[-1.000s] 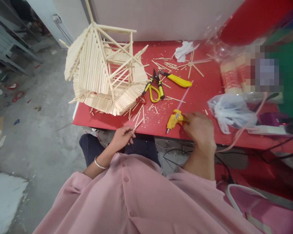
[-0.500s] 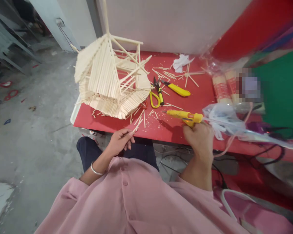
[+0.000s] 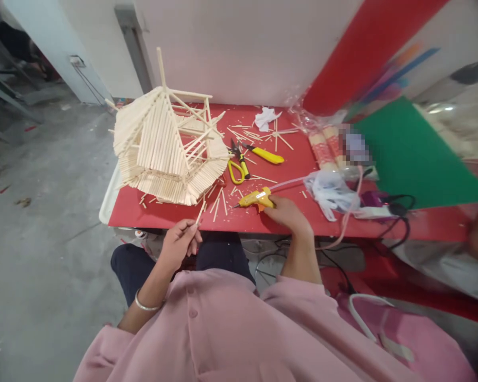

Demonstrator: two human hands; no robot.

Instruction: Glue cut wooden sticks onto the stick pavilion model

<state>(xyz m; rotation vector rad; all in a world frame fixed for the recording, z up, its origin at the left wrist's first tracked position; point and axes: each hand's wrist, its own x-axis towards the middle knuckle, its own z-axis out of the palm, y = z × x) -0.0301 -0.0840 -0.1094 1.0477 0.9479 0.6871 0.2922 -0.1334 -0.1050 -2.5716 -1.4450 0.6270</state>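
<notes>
Yellow glue gun (image 3: 256,198) in the grip of the right hand (image 3: 290,213), wooden stick (image 3: 201,213) pinched by the left hand (image 3: 179,241)
Both near the front edge of the counter (image 3: 247,225); best hold the stick steady, nozzle (image 3: 236,206) aimed clear of the left hand.

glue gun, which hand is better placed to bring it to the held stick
Likely the right hand: it grips the glue gun, whose nozzle points leftward, while the left hand holds the stick.

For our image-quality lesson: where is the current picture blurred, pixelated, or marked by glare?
Head view: the stick model and glue gun are fairly clear; the coloured items at upper right are smeared; a pixelated patch sits above the plastic bag; the red tabletop shows no strong glare.
</notes>
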